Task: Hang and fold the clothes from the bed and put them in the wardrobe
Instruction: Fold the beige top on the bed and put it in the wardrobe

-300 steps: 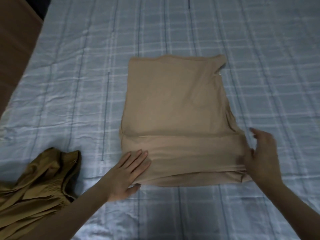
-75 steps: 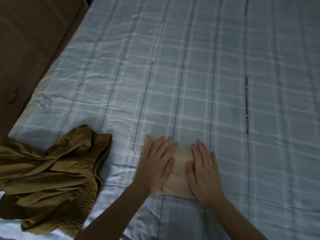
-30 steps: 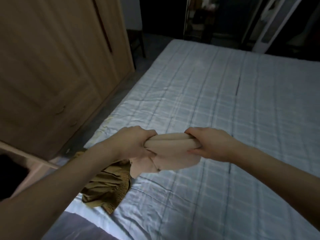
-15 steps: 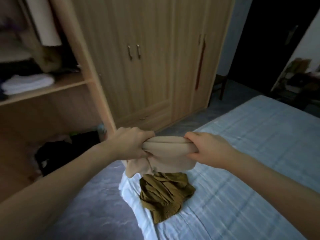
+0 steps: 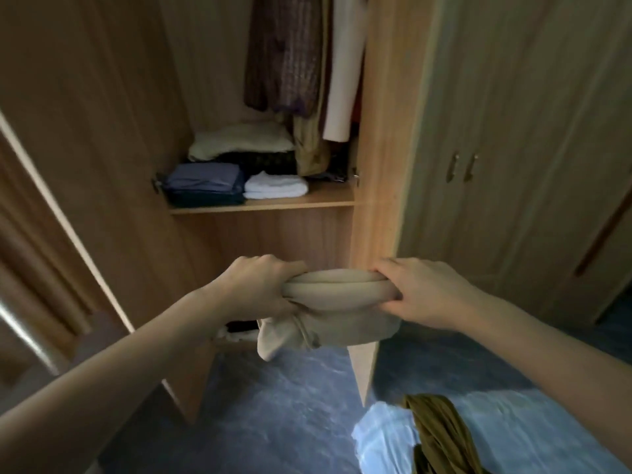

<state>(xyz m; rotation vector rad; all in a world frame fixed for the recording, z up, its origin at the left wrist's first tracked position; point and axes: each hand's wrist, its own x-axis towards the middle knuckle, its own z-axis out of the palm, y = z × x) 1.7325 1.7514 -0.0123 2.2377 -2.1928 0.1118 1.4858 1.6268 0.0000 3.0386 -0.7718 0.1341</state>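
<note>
A folded beige garment hangs in the air between my hands, in front of the open wooden wardrobe. My left hand grips its left end and my right hand grips its right end; a loose flap droops below. The wardrobe shelf sits above and beyond the garment and carries folded stacks: dark blue, white and cream. An olive-brown garment lies crumpled on the corner of the bed at the lower right.
Hanging clothes fill the upper wardrobe. The open wardrobe door stands at the left, closed doors with handles at the right. Blue-grey floor lies between me and the wardrobe. A dark item sits in the lower compartment.
I have lifted the folded beige garment off the bed with both hands and turned left to face the open wardrobe; the bed and olive garment have slid to the lower right.
</note>
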